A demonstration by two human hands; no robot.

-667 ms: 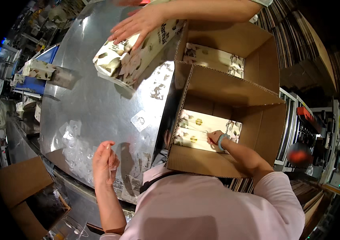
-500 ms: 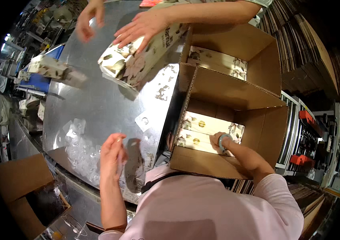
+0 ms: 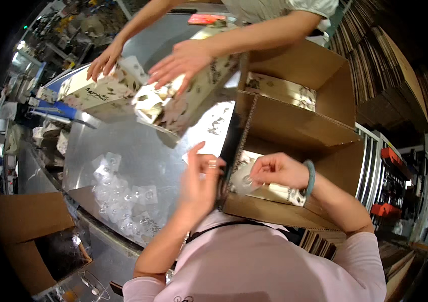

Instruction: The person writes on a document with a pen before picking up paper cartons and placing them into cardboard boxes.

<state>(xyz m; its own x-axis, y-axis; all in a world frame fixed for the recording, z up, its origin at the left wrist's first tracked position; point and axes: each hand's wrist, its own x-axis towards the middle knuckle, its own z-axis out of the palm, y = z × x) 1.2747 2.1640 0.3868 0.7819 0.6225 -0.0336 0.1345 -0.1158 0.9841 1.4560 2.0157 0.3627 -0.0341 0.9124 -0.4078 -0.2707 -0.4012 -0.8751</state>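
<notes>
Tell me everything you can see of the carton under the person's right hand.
The carton is brown, apparently corrugated cardboard, with wavy cut edges. It stands upright and open-topped beside the metal table, its far wall right against a second carton. Pale, flower-printed packaging lies low inside, partly hidden. Over the opening, the right hand holds a clear plastic piece; whether the forearm touches the rim is unclear. Its underside is hidden.
</notes>
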